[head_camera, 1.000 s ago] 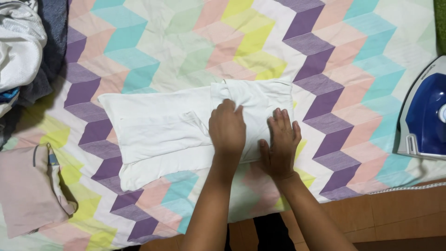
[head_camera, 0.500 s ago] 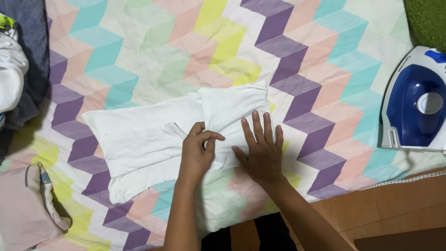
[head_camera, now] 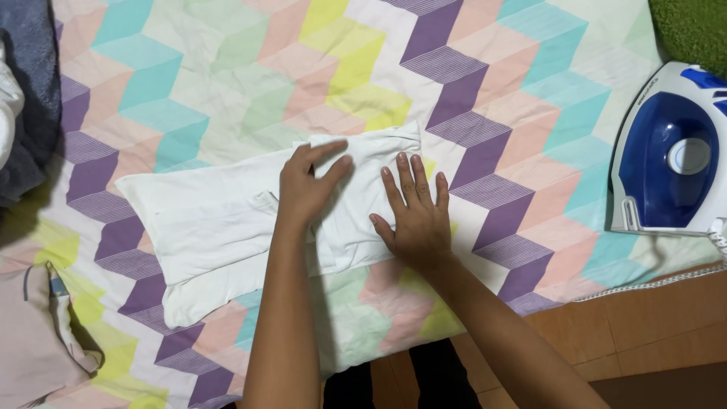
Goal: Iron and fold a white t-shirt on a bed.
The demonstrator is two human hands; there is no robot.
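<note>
The left hand [head_camera: 307, 189] lies palm down on the white garment [head_camera: 227, 220], fingers loosely spread and pointing to 1 o'clock, thumb near a folded edge; it grips nothing. The right hand [head_camera: 416, 216] lies flat just beside it at 3 o'clock, fingers spread wide and pointing to 12 o'clock, pressing the garment's right end; its heel hangs over the cloth's lower edge onto the sheet [head_camera: 227, 76]. Both hands are open and hold nothing.

The garment lies folded across the middle of the view, running from 9 o'clock towards 1 o'clock. The left palm and forearm hide part of its centre, so the layers under them cannot be made out. What kind of garment it is stays hard to tell.

Under it spreads the sheet, printed with cube shapes in purple, teal, pink, yellow and white, creased all over.

At 3 o'clock from the hands, well apart, stands a blue and white iron [head_camera: 670, 155], cut off by the right edge; a white cord [head_camera: 651, 282] trails from it along the sheet's border. Below lies brown floor [head_camera: 651, 333].

At 9 o'clock, a dark grey cloth [head_camera: 30, 91] and a white bundle [head_camera: 7, 106] are cut off by the left edge. At 7 o'clock lies a pale pink cloth [head_camera: 34, 341], partly out of view. A green patch [head_camera: 693, 30] fills the corner at 1 o'clock.
</note>
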